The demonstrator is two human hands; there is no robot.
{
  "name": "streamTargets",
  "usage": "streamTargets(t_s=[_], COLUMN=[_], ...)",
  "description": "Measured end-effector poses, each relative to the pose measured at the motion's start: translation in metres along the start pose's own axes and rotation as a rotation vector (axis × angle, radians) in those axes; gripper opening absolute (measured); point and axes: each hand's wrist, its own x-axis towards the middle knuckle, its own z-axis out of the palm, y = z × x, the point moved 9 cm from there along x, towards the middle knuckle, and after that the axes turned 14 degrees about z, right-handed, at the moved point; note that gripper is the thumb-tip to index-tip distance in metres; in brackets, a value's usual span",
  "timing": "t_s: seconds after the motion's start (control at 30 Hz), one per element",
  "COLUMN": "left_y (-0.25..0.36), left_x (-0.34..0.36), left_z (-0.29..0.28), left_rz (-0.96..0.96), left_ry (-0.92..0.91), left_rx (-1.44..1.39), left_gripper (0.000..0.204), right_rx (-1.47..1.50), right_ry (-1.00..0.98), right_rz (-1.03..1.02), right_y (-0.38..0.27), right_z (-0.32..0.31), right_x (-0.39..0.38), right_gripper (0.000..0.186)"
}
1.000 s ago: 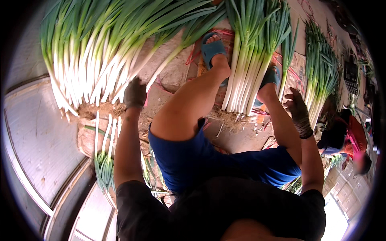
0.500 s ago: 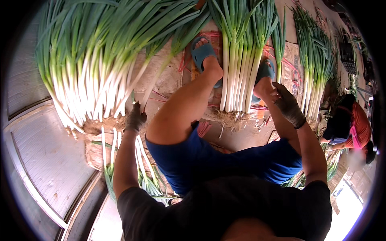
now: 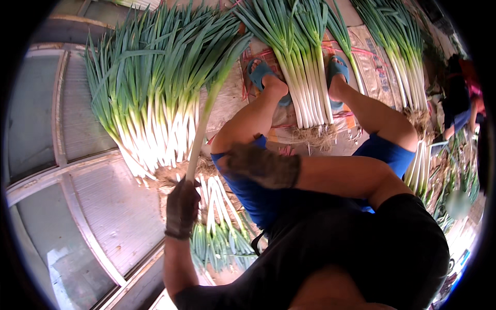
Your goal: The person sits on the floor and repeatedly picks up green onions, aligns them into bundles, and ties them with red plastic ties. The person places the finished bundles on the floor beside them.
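Gap between held spring onion and left shin
The onion pile borders it on the left; the right hand and forearm cut across above the shorts. A bundle lies between the sandals.

Along the left side stand pale-framed panels, some smooth and greyish, some ribbed and whitish; worn tan sheeting lies flat, with thin red cords strewn across it; near the right edge, a co-worker in dark and reddish clothing is partly visible.
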Motion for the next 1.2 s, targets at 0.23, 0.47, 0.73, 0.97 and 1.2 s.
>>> streamTargets(t_s=[0.23,0.47,0.73,0.97,1.2], left_y=[-0.022,-0.041,-0.006,-0.059,-0.202], left_x=[-0.128,-0.122,0.022,0.155,0.207], left_z=[0.067,0.142,0.257,0.449,0.537], left_rz=[0.064,0.074,0.294,0.074,-0.403], left_ry=[0.095,-0.076,-0.064,-0.243,-0.188], left_rx=[-0.647,-0.849,-0.283,-0.576,-0.501], left_gripper=[0.041,0.048,0.018,0.021,0.024], right_rx=[1.207,0.976,0.439,-0.549,-0.805], right_ry=[0.302,0.631,0.587,0.909,0.908], right_rz=[0.541,0.249,0.028,0.129,0.765], right_y=[-0.039,-0.080,-0.126,-0.058,0.139], right_z=[0.045,-0.131,-0.341,-0.495,-0.535], right_x=[0.003,-0.002,0.003,-0.048,-0.028], right_gripper=[0.013,0.015,0.031,0.029,0.055])
